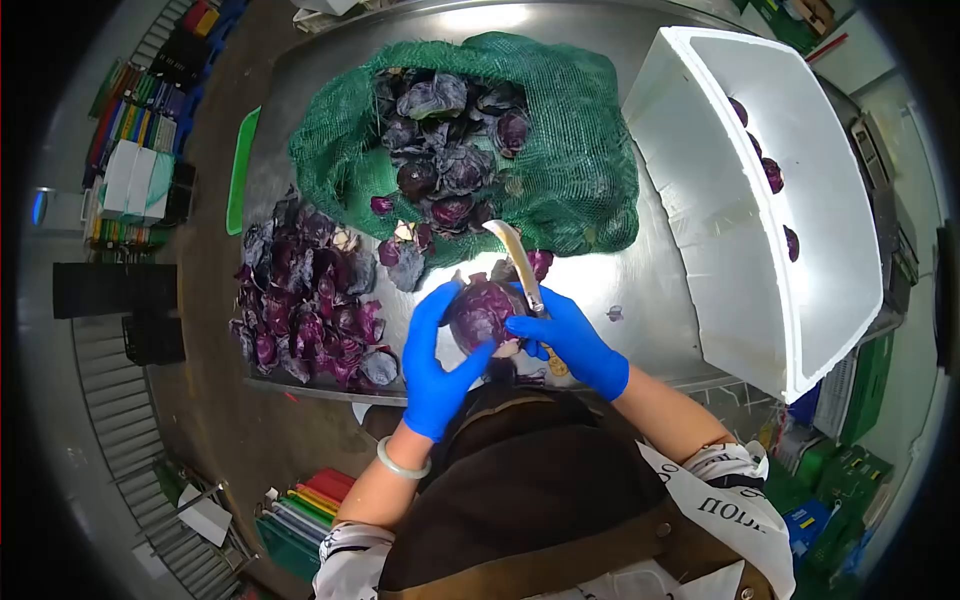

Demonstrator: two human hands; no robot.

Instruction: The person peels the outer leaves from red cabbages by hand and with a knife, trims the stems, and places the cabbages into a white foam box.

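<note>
In my blue-gloved left hand point(432, 368) is a red cabbage point(480, 312), fingers and thumb wrapped round its left side and bottom. My right hand point(580, 348), also gloved in blue, grips a knife point(517, 258) with a curved blade pointing up and away. The right thumb rests on the cabbage's right side. Just beyond the hands lies a green mesh sack point(580, 130), open and showing several dark cabbages point(440, 165). A heap of loose purple leaves point(305, 300) covers the table to the left of my left hand.
Under everything is a shiny metal table point(655, 300). On its right stands a large white foam box point(735, 330) with several cabbages point(772, 176) inside. A green board point(243, 172) leans at the left edge. Coloured boards point(320, 495) stand in a rack below left.
</note>
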